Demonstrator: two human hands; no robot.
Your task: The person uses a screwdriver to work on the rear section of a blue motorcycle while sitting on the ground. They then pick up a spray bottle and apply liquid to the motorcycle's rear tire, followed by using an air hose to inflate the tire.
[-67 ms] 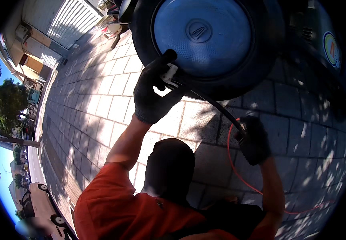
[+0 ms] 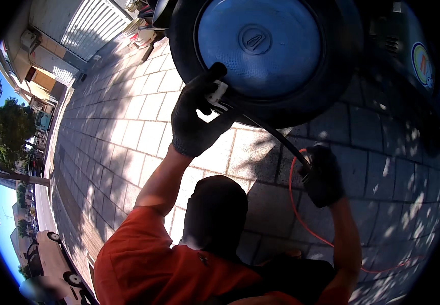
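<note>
My left hand (image 2: 194, 114), in a black glove, is closed round a silver-white fitting (image 2: 218, 92) at the lower left edge of a tyre (image 2: 184, 56). The tyre surrounds a blue wheel cover (image 2: 281, 61). From the fitting, a black hose (image 2: 276, 133) slants down to my right hand (image 2: 324, 177), also black-gloved and closed round the hose's lower end. Whatever else sits inside that grip is mostly hidden by the glove and shadow. An orange-red hose (image 2: 294, 203) curves away from the right hand, down past the forearm.
Sunlit and shaded paving slabs (image 2: 128, 127) spread below the wheel. A dark body panel with a round sticker (image 2: 422, 63) stands at the right. A rounded black shape (image 2: 215, 213) is in front of my red shirt. A parked car (image 2: 52, 259), trees (image 2: 11, 124) and a white gate (image 2: 93, 30) lie left.
</note>
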